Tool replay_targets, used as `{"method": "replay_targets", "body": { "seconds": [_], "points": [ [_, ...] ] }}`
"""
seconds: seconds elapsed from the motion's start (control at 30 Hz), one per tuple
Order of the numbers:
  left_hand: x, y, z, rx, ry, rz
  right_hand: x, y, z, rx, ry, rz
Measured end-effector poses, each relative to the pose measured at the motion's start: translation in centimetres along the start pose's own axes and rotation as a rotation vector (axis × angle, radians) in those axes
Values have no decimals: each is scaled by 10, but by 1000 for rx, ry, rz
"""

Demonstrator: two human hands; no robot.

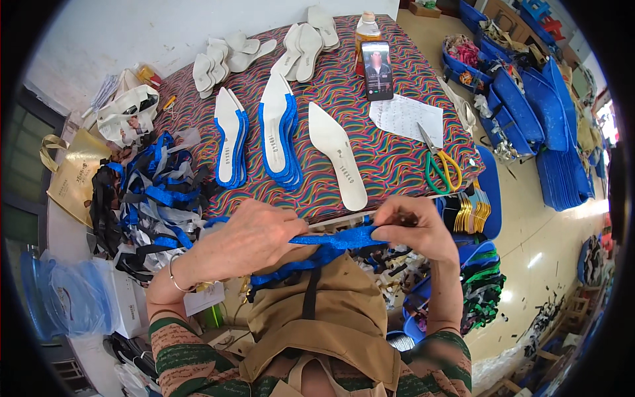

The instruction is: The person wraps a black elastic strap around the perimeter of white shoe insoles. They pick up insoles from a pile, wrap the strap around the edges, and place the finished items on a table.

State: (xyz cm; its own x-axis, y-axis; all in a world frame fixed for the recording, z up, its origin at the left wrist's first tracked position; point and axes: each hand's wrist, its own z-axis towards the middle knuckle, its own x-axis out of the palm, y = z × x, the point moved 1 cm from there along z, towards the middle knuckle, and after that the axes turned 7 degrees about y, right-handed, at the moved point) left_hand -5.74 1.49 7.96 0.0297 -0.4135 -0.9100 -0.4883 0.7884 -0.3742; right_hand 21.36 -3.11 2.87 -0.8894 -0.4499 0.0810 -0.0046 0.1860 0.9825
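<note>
A glittery blue strip (pixel 340 239) is stretched between my two hands, just in front of the table's near edge. My left hand (pixel 251 237) is closed on its left part, the back of the hand turned up. At the other end my right hand (pixel 418 226) pinches the strip between thumb and fingers. More blue strip hangs below, over my brown apron (pixel 317 291). Beyond my hands a bare white insole (pixel 337 155) lies on the patterned cloth. To its left are two stacks of blue-edged insoles, one in the middle (pixel 276 135) and one farther left (pixel 230 142).
Scissors (pixel 440 162) with green and yellow handles lie on a paper sheet (pixel 410 119) at the right. A phone (pixel 378 71) leans against a bottle (pixel 368 30). More white insoles (pixel 305 49) sit at the back. A heap of strips (pixel 159 198) is left; blue bins (pixel 529 99) stand right.
</note>
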Motion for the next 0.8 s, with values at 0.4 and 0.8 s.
{"method": "replay_targets", "body": {
  "seconds": [0.4, 0.8],
  "points": [
    [43, -23, 19, -167, -363, -1432, 70, -44, -6, -345, -558, 359],
    [49, -9, 39, -77, -536, -1774, 86, -75, 14, -311, -391, 201]
  ]
}}
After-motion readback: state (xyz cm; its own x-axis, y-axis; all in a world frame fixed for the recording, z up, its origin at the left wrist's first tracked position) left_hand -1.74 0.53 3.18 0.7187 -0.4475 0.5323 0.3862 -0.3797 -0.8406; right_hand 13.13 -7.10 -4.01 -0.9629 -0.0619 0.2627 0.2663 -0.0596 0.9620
